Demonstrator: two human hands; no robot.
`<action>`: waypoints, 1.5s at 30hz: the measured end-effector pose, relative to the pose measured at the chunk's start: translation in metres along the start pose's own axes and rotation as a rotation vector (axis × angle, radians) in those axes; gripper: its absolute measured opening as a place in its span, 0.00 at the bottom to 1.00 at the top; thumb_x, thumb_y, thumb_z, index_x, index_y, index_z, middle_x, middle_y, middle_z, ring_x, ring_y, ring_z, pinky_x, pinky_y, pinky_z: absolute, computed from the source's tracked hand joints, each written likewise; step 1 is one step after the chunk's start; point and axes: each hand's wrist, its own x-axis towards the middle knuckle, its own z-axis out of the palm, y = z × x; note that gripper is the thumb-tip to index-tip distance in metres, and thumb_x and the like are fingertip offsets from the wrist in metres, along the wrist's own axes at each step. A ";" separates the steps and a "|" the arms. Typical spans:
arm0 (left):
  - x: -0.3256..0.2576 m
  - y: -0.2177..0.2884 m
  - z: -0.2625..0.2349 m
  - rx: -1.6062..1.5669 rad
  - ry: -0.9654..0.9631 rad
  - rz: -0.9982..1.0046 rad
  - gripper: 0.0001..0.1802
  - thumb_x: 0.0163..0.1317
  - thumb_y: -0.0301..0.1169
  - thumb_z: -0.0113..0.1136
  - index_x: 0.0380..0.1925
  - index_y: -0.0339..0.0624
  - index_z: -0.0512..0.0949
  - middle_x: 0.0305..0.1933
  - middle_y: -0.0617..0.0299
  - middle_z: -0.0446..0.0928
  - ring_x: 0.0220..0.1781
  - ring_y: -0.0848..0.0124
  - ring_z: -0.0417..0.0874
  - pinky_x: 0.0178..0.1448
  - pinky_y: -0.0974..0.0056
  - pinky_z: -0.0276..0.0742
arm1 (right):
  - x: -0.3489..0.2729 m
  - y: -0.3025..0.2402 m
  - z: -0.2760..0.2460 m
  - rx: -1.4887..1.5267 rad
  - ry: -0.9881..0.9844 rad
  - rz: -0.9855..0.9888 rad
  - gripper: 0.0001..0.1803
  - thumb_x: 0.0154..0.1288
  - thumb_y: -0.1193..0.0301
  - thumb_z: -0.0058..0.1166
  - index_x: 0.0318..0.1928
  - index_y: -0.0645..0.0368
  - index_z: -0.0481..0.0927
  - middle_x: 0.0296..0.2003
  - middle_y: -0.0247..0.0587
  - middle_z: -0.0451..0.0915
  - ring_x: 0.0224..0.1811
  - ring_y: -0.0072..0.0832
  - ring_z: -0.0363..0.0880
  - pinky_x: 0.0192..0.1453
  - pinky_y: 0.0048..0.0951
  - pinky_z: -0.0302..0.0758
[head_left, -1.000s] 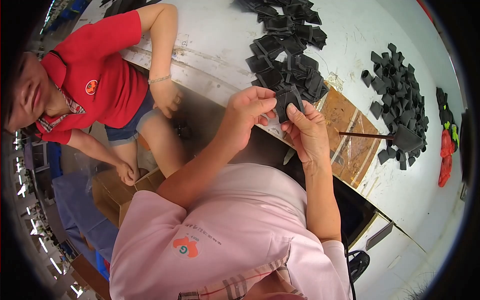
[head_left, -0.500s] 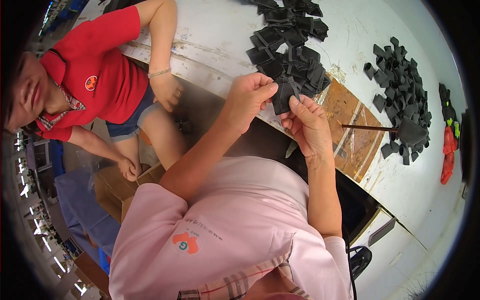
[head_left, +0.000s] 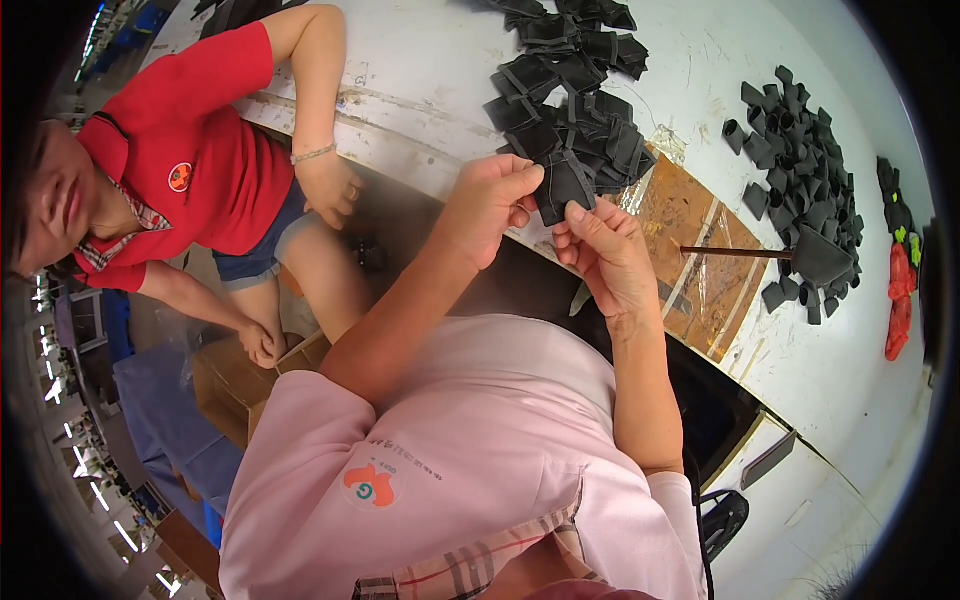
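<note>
A small black fabric piece [head_left: 563,190] with a pale stitched line is stretched between my two hands at the table's near edge. My left hand [head_left: 490,205] pinches its left side between thumb and fingers. On its lower right corner, the thumb and fingers of my right hand [head_left: 610,245] are closed. Just beyond lies a heap of similar black fabric pieces [head_left: 590,125], strung out toward the far side of the table. The fingertips behind the piece are partly hidden.
Right of my hands, a brown board [head_left: 690,240] carries a rod with a black flared end piece [head_left: 822,258]. Behind it is a pile of short black tubes [head_left: 795,150]. A person in a red shirt [head_left: 215,130] sits at left, near an open cardboard box [head_left: 225,375].
The black fabric piece has tilted a little, and my right hand has shifted slightly down and left along its edge. My left hand keeps its pinch.
</note>
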 end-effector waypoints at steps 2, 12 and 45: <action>0.001 0.000 0.000 0.009 0.000 0.007 0.06 0.58 0.29 0.52 0.25 0.39 0.74 0.23 0.68 0.70 0.22 0.81 0.67 0.26 0.75 0.61 | 0.001 0.001 0.002 0.004 0.000 0.002 0.06 0.58 0.72 0.53 0.28 0.61 0.75 0.21 0.32 0.75 0.21 0.15 0.71 0.24 0.14 0.69; -0.001 -0.003 0.001 0.128 0.038 0.070 0.08 0.55 0.32 0.53 0.25 0.39 0.73 0.23 0.66 0.70 0.25 0.79 0.67 0.27 0.74 0.61 | 0.005 0.014 0.002 0.003 -0.033 -0.031 0.08 0.58 0.71 0.52 0.24 0.60 0.73 0.19 0.30 0.71 0.19 0.15 0.65 0.23 0.16 0.63; -0.011 0.016 0.011 0.599 -0.140 0.343 0.07 0.52 0.19 0.55 0.32 0.34 0.75 0.28 0.69 0.73 0.30 0.84 0.70 0.34 0.79 0.67 | 0.003 0.007 0.002 -0.350 0.190 -0.424 0.06 0.52 0.78 0.56 0.32 0.63 0.76 0.21 0.26 0.68 0.20 0.09 0.60 0.23 0.13 0.58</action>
